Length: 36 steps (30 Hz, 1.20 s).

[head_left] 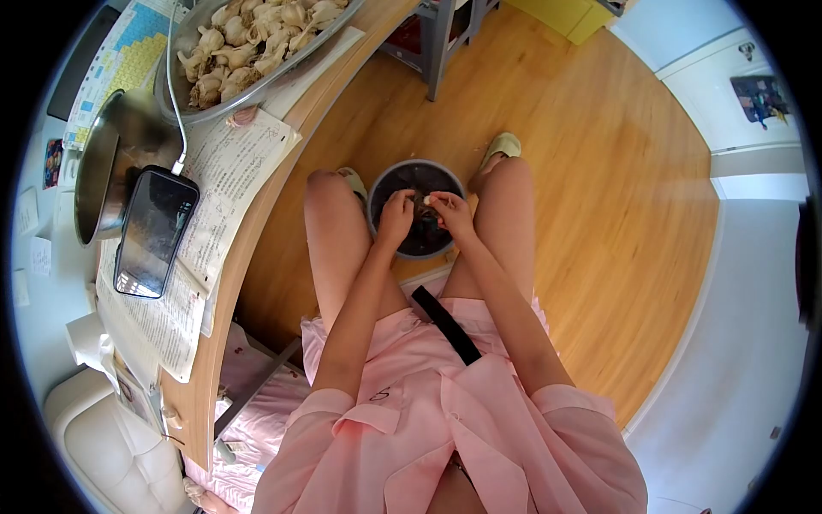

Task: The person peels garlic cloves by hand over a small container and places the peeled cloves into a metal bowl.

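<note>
Both hands are over a round dark bin (415,254) on the floor between my knees. My right hand (454,214) pinches a small pale garlic clove (427,200) between thumb and fingers. Close beside it, my left hand (396,217) has its fingers curled together; whatever they hold, if anything, is too small to make out. Dark material lies inside the bin, along with scraps that look like garlic skin. On the desk to the left, a grey plastic basin (163,90) is filled with many whole garlic bulbs (248,43).
A metal bowl (104,167) stands on the desk (224,330), with a phone (157,231) leaning against it on a white cable (174,86). Printed papers (231,176) cover the desktop, and a loose garlic piece (241,117) lies there. A grey stool (438,51) and yellow box (565,17) stand ahead.
</note>
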Each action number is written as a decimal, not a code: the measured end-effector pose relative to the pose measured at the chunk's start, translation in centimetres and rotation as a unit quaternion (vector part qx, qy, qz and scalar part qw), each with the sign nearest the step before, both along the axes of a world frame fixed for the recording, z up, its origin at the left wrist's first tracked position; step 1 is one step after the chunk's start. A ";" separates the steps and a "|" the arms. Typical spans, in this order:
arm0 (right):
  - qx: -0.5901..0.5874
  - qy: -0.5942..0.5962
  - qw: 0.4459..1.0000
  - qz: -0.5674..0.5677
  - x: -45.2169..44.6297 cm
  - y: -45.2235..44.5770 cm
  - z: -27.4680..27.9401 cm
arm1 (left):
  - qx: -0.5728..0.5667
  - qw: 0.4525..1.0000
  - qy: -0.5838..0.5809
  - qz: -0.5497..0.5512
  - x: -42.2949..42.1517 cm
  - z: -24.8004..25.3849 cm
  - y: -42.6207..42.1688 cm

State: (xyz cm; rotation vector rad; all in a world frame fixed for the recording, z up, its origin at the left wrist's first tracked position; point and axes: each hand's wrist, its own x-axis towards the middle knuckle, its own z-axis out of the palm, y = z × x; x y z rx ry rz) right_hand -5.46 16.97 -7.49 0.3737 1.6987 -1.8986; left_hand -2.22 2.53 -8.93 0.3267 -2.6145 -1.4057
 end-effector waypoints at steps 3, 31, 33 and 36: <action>0.011 0.035 0.999 0.003 0.1 -0.1 0.1 | 0.120 0.991 -0.059 -0.027 0.1 1.8 0.1; -0.027 0.079 0.991 0.104 -0.9 1.7 -0.5 | 0.413 0.892 -0.167 -0.076 0.2 1.2 -1.7; -0.040 0.060 0.991 0.111 -0.9 1.6 0.1 | 0.438 0.876 -0.194 -0.055 0.0 1.2 -1.9; -0.055 0.051 0.991 0.113 -0.7 1.6 0.5 | 0.417 0.887 -0.186 -0.067 0.0 0.7 -1.9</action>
